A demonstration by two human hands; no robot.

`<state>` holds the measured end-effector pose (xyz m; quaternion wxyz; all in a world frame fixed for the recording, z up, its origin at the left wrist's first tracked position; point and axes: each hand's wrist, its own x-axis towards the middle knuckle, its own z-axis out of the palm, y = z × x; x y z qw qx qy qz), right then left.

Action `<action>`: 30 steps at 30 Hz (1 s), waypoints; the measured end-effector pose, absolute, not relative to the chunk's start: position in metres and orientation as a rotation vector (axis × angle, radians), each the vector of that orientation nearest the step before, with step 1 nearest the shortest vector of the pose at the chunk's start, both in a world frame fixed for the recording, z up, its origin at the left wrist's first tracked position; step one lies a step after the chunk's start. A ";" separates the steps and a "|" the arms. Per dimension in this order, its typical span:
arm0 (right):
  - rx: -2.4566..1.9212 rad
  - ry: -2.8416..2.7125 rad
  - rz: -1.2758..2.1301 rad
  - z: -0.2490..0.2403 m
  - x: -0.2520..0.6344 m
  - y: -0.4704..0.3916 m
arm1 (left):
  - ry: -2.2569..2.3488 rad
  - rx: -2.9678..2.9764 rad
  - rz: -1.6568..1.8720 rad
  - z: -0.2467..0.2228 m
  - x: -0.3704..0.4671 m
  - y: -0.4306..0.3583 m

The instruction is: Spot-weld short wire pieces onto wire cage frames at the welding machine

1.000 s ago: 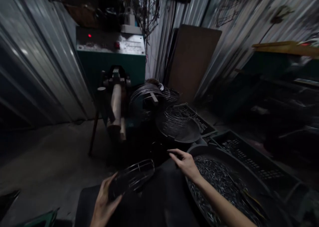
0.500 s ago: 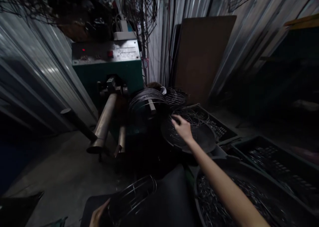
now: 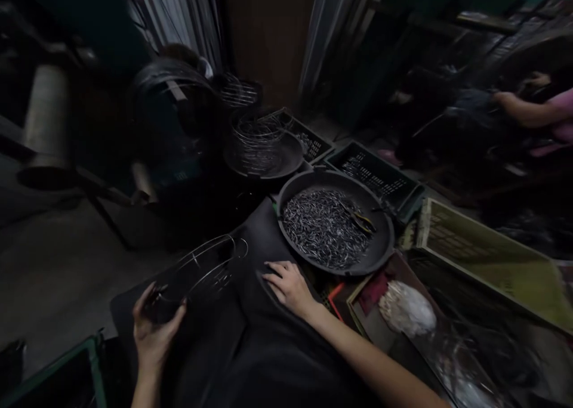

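One wire frame (image 3: 210, 272), left hand (image 3: 154, 324) gripping near end, best held steady; right hand (image 3: 290, 287) half-curled, can't tell if holding anything.

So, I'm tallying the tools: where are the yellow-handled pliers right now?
In the head view, the pliers lie right of centre, on the metal pieces towards the right of the round pan, beyond the right hand.

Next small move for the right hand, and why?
Probably bring the right hand to the wire frame's far end to steady it: the left hand grips only the near end, and the right is apart from it, beside the pan.
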<state>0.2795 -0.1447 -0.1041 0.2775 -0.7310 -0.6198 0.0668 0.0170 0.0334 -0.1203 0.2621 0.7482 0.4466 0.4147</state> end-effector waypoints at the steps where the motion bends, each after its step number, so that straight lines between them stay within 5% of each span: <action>1: -1.959 -1.627 0.229 -0.101 0.285 -0.155 | 1.198 2.035 1.091 -0.124 0.014 0.029; 11: -2.630 -1.054 0.319 -0.096 0.467 -0.138 | 1.320 2.149 1.083 -0.130 0.016 0.022; 18: -2.776 -1.149 0.641 -0.132 0.465 -0.127 | 1.305 2.153 1.032 -0.106 0.008 0.036; 30: -2.738 -1.033 0.319 -0.089 0.464 -0.150 | 1.081 2.343 0.901 -0.080 0.032 0.048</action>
